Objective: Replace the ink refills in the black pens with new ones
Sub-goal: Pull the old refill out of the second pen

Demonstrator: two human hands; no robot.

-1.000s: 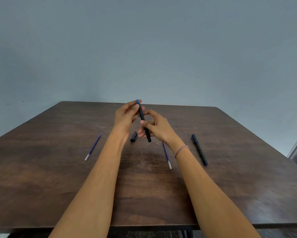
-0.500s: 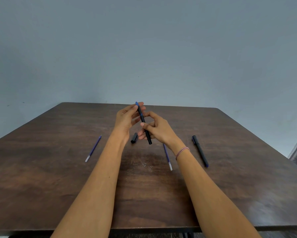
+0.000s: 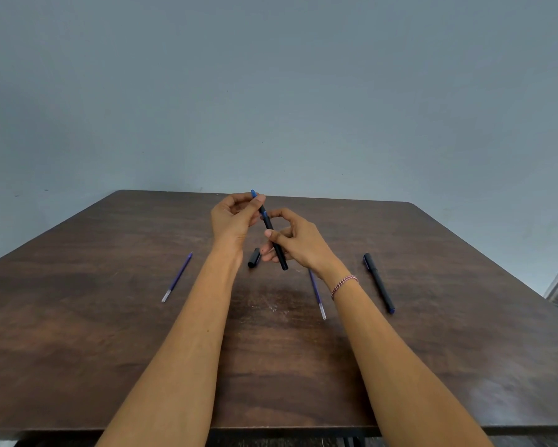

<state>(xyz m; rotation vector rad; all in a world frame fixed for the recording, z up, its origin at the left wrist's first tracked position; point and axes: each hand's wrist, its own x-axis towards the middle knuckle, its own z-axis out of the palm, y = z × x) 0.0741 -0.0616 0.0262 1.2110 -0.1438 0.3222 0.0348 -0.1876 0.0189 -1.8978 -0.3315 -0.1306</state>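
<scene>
Two slim black plastic pens: held pen (image 3: 272, 235) over the wood-grain table (image 3: 109, 350), left hand (image 3: 232, 221) pinching its blue top, right hand (image 3: 300, 240) gripping its barrel; second pen (image 3: 378, 282) at three o'clock. Two thin blue refills: left refill (image 3: 177, 277) at eight, right refill (image 3: 317, 293) at five. One cylindrical cap (image 3: 254, 258) at seven.

On the table (image 3: 109, 350) lie, left to right, refill (image 3: 177, 276), cap (image 3: 254, 258), second refill (image 3: 317, 295), pen (image 3: 378, 282).

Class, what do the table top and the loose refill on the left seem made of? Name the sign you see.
Table top: wood or wood-look laminate, dull sheen; dark grain streaks and scuffs show. Left refill: likely plastic; thin blue tube with a clear end.
</scene>
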